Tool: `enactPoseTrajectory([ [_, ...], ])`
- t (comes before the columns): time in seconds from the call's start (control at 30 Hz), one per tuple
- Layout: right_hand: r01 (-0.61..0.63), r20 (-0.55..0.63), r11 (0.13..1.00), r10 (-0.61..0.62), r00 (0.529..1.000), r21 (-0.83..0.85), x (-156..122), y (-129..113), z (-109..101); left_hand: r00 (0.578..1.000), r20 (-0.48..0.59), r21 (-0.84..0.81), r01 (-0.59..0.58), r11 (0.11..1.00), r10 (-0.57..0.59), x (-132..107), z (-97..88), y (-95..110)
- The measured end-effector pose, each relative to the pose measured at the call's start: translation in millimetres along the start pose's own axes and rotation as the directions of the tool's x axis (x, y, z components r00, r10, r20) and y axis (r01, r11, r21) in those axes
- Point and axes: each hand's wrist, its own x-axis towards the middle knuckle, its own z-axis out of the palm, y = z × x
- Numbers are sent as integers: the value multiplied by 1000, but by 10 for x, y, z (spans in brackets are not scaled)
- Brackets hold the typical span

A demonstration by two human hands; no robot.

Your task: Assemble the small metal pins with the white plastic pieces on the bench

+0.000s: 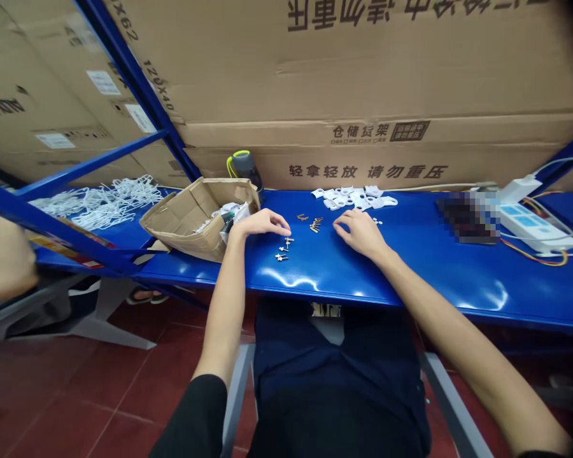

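My left hand is over the blue tabletop, fingers reaching right and slightly apart. Just below its fingertips lie small metal pin-like pieces with pale collars. My right hand rests on the table, its fingers loosely curved and apart, with nothing visible in them. Between the hands are a small pile of brass-coloured pins and a few bent copper-coloured strips. Tiny white pieces lie beside my right hand. Flat white plastic parts with holes are spread behind it.
An open cardboard box holding mixed parts stands left, with a dark bottle behind. White cords lie heaped farther left, beyond a blue post. A power strip with cables is right. Another person's hand shows at the left edge.
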Motion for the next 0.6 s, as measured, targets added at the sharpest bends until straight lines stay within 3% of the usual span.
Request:
enactPoseTrajectory([
  [0.13,-5,11,1000,5,1000,2,2,-7,7,998,62,0,18,1000,-18,-32,-15,-6],
  [0.3,-4,31,1000,4,1000,9,0,-36,20,999,26,-31,24,999,-23,65,100,44],
  [0.47,123,93,986,-134,987,113,-5,-138,58,992,-31,-7,-122,993,122,230,356,149],
  [0.6,190,131,973,-208,969,133,-7,-214,115,960,-109,38,-254,966,257,361,574,218],
])
